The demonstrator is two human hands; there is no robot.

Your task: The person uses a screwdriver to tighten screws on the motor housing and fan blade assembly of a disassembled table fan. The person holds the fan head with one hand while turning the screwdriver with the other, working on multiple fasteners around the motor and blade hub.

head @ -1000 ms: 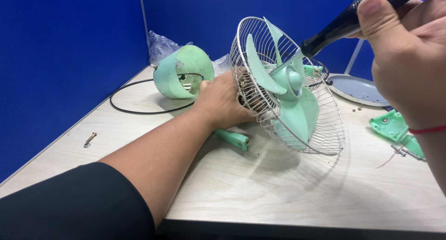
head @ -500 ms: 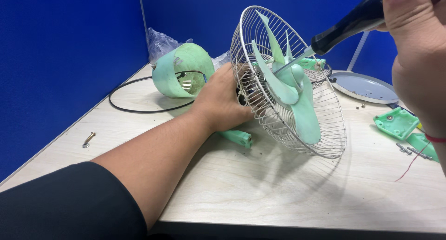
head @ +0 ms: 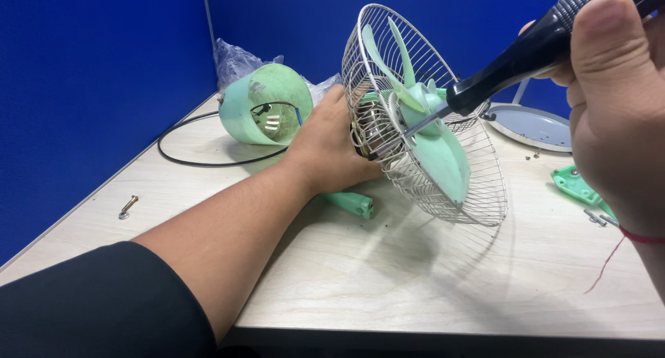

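Observation:
My left hand grips the motor at the back of a small fan, holding it tilted on the table. The fan has a wire grille and pale green blades. My right hand is closed round a black-handled screwdriver. Its metal shaft passes through the grille, and the tip sits at the motor plate near my left thumb. A green fan neck piece lies under the fan.
A green motor cover with a black cable lies at the back left by a plastic bag. A grey round base, green parts and a screw lie about. Blue partitions stand behind.
The fan has turned so the grille faces more to the right. My right hand has brought the screwdriver in, and its tip now reaches through the grille to the motor.

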